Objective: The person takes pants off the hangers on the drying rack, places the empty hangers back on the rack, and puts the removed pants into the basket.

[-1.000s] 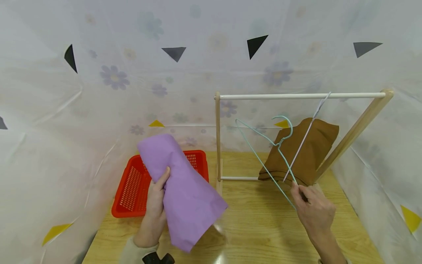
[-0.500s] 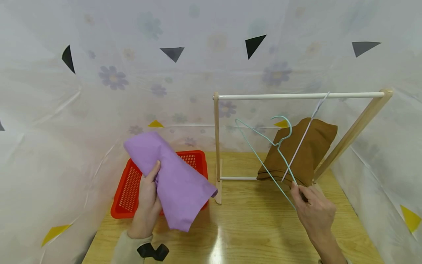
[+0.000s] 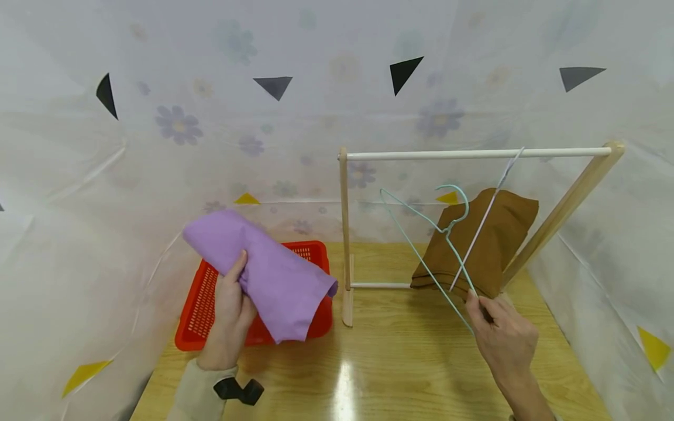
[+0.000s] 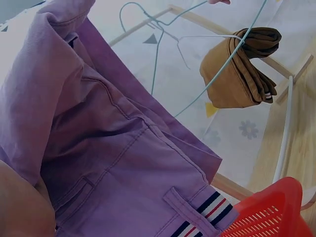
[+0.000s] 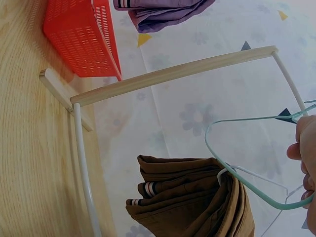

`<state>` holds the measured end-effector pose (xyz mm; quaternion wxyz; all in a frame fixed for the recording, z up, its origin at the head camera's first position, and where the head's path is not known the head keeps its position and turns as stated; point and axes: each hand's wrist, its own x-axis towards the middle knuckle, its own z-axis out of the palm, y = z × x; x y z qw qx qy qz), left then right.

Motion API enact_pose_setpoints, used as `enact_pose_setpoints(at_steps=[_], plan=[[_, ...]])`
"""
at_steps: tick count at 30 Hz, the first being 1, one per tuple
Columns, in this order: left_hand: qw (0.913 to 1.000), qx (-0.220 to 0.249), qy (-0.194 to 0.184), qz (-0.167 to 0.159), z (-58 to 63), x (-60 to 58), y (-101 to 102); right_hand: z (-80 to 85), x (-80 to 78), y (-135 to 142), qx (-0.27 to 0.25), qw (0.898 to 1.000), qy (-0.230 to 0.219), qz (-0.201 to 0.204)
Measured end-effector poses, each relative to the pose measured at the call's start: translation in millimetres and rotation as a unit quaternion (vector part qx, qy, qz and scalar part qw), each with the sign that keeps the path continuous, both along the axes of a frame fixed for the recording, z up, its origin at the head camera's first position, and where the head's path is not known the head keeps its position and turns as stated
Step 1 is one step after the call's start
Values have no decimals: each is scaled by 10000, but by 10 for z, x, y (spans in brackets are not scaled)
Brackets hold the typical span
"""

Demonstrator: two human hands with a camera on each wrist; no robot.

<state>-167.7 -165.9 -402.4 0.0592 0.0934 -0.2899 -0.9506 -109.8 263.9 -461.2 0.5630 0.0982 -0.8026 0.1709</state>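
My left hand (image 3: 229, 301) grips a pair of folded purple trousers (image 3: 274, 275) over the red basket, thumb on top. In the left wrist view, the trousers (image 4: 128, 163) show a belt loop and a striped band inside the waist. My right hand (image 3: 504, 333) pinches one end of a mint-green wire hanger (image 3: 421, 257) between thumb and fingers; its hook points up, in front of the rack. Brown folded trousers (image 3: 489, 234) hang over a pale lilac hanger (image 3: 487, 213) on the rack's right side.
A red perforated basket (image 3: 196, 316) stands at the left of the wooden table (image 3: 400, 374). Right of it stands a small clothes rack with a white top bar (image 3: 447, 155) and wooden side posts (image 3: 345, 222). A patterned plastic curtain (image 3: 210, 146) encloses the table.
My left hand has moved left and slightly up with the purple trousers, further over the basket. The right hand and the mint-green hanger have stayed almost still.
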Motion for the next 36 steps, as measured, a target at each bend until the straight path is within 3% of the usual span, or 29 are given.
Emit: enact_pose_setpoints(at_steps=[14, 29, 36], plan=[[9993, 138, -127, 313, -91, -196, -125, 7, 12, 14, -14, 10000, -18, -72], [9988, 173, -306, 330, -189, -412, -246, -8, -3, 32, 38, 9999, -92, -31], [9970, 245, -437, 582, -212, -498, -261, -11, -4, 30, -35, 9998, -147, 87]])
